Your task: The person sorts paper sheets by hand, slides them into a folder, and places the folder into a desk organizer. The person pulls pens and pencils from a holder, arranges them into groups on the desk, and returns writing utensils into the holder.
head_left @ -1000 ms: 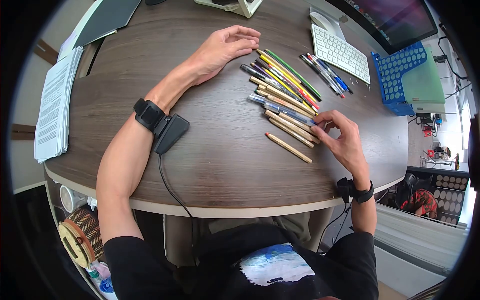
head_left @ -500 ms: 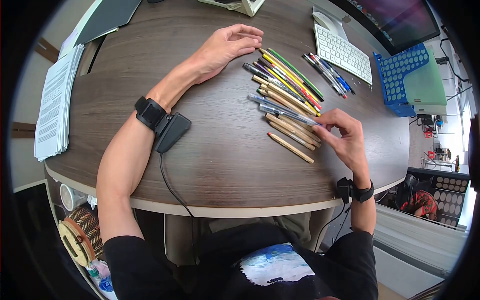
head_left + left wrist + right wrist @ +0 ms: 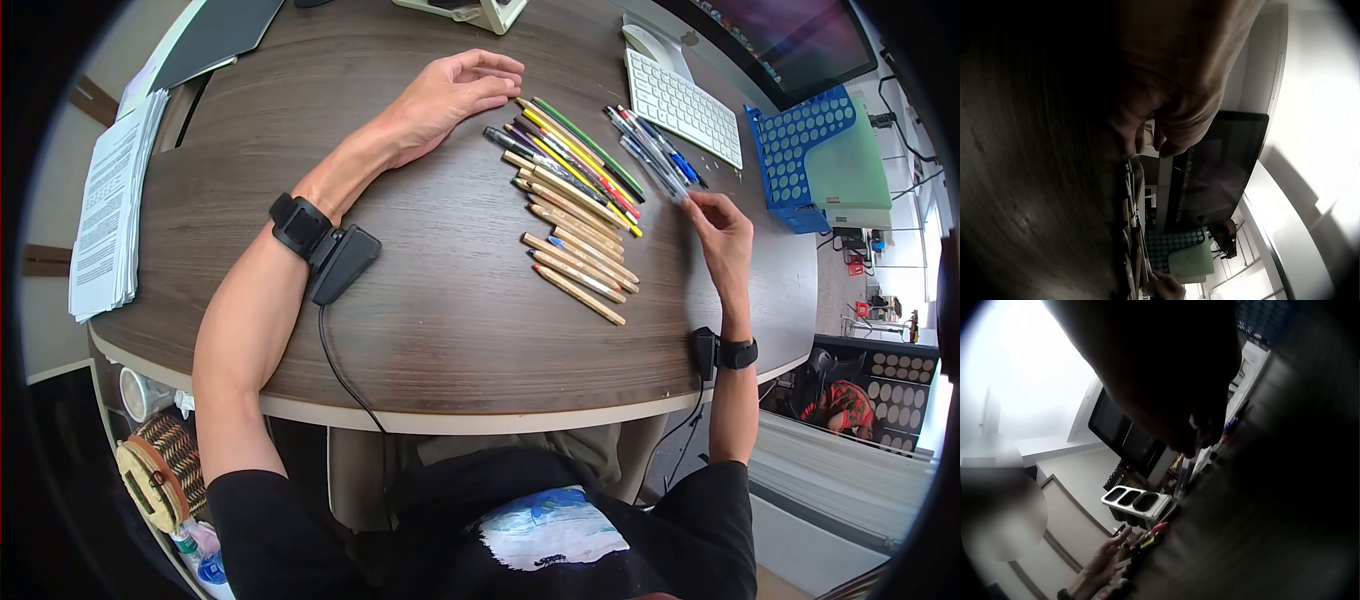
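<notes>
Between thumb and fingers my right hand [image 3: 724, 238] pinches the near ends of clear-barrelled pens [image 3: 654, 166]. They overlap a small group of pens [image 3: 684, 166] beside the keyboard. My left hand [image 3: 448, 102] rests on the desk with relaxed, slightly bent fingers, holding nothing. Its fingertips lie by the far end of a row of coloured pencils and markers [image 3: 578, 150]. Plain wooden pencils [image 3: 580, 262] lie side by side, nearer the body. In the right wrist view, the right hand [image 3: 1179, 400] is dark and hides part of the pens.
A white keyboard [image 3: 684, 108] and mouse [image 3: 648, 42] sit before the monitor [image 3: 790, 40]. At the right stands a blue perforated holder [image 3: 785, 150] with a green folder. Stacked papers [image 3: 118, 210] lie at the left edge. A white pen stand [image 3: 1138, 499] stands at the back.
The right hand has lifted the clear pens off the wooden pencils and carried them away and to the right, over the pens by the keyboard. The left hand stays in place.
</notes>
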Tool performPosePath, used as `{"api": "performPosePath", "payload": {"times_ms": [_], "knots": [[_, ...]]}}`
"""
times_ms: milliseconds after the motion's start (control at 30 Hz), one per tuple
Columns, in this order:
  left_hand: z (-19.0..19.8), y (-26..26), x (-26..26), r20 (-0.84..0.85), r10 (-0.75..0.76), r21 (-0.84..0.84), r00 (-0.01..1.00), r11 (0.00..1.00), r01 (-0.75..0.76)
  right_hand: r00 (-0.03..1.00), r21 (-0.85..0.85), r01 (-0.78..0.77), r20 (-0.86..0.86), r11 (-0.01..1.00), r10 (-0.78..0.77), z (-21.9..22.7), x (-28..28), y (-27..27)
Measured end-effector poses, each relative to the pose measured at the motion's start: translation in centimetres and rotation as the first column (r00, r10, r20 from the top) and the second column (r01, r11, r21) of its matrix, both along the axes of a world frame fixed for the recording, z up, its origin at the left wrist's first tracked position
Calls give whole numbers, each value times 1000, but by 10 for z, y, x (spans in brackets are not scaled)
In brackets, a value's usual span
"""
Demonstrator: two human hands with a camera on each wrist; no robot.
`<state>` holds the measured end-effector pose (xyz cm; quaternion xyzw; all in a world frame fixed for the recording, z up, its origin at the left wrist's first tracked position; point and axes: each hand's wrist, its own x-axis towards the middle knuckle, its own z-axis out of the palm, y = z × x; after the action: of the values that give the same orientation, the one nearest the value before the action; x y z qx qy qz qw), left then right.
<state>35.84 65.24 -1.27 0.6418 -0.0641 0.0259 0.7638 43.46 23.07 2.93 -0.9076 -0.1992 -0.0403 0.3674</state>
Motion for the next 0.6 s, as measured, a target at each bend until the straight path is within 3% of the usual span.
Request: {"api": "performPosePath", "payload": {"times_ms": [133,233,467,600], "knots": [[-2,1,1,-1,1,14,1000,1000,-1,934,-205,-131,303,970,190,11,-6,20],[-2,1,1,2,0,12,1000,1000,0,962,-262,-136,196,955,191,11,-5,24],[1,1,-2,0,-5,-9,1000,1000,5,944,-241,-104,281,965,172,17,-6,38],[1,-1,-1,-1,-6,11,1000,1000,6,910,-167,-367,139,915,390,27,-48,66]]}}
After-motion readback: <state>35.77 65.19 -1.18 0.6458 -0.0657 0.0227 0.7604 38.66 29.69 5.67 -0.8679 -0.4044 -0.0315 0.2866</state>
